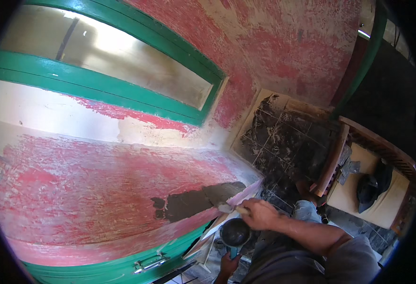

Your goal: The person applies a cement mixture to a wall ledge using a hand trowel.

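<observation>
Currently: red-and-white wall (84, 199) | dark-grey patch (193, 201) on it | dark round pan (235, 232) just below the right hand (261, 214), its handle gripped by the left hand (228, 264) | scraper (225, 207) clasped in the right hand, blade beside the patch

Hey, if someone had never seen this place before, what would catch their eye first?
Probably the dark grey patch on the scuffed pink wall at lower centre, with the right hand holding a small trowel by its edge. Just below, the left hand grips the teal handle of a dark round pan. The bright green window frame stands out at upper left.
</observation>
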The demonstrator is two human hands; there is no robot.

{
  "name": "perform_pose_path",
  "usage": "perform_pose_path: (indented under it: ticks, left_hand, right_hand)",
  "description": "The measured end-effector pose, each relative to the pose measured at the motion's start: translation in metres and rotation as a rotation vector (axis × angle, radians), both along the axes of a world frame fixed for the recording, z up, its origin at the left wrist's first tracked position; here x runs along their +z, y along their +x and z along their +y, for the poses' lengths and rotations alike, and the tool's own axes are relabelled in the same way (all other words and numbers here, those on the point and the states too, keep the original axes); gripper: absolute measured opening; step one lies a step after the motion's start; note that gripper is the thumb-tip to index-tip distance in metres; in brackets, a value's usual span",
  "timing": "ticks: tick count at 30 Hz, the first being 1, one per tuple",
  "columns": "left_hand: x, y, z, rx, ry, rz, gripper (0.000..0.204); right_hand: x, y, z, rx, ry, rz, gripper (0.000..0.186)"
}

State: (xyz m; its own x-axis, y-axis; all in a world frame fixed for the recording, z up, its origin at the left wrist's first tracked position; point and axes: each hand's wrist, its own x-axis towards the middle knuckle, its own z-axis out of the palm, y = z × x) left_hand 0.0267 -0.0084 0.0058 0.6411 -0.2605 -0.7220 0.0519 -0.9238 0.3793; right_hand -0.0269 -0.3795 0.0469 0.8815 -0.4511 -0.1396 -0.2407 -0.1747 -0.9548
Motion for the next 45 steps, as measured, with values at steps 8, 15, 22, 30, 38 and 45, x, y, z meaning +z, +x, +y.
perform_pose_path:
  ticks: [8, 15, 22, 30, 38, 45]
  left_hand:
    - [0.005, -0.004, 0.002, 0.260, -0.088, 0.132, 0.024]
    - [0.002, 0.005, 0.010, 0.297, -0.171, 0.127, 0.018]
    - [-0.012, 0.007, 0.023, 0.361, -0.229, 0.131, 0.018]
    - [0.000, -0.003, 0.016, 0.377, -0.196, 0.122, 0.020]
    - [0.008, -0.002, 0.017, 0.359, -0.290, 0.166, 0.021]
    - [0.023, 0.001, 0.029, 0.468, -0.358, 0.217, 0.021]
  right_hand:
    - [0.127, -0.022, 0.007, 0.062, 0.175, -0.177, 0.032]
    - [0.109, -0.036, -0.018, -0.113, 0.129, -0.247, 0.032]
    - [0.064, -0.017, -0.002, 0.007, 0.044, 0.143, 0.031]
    - [0.143, -0.027, 0.024, 0.025, 0.044, -0.119, 0.034]
    - [0.130, -0.022, -0.010, -0.096, 0.069, -0.164, 0.033]
    - [0.100, 0.005, -0.017, 0.089, -0.068, 0.063, 0.030]
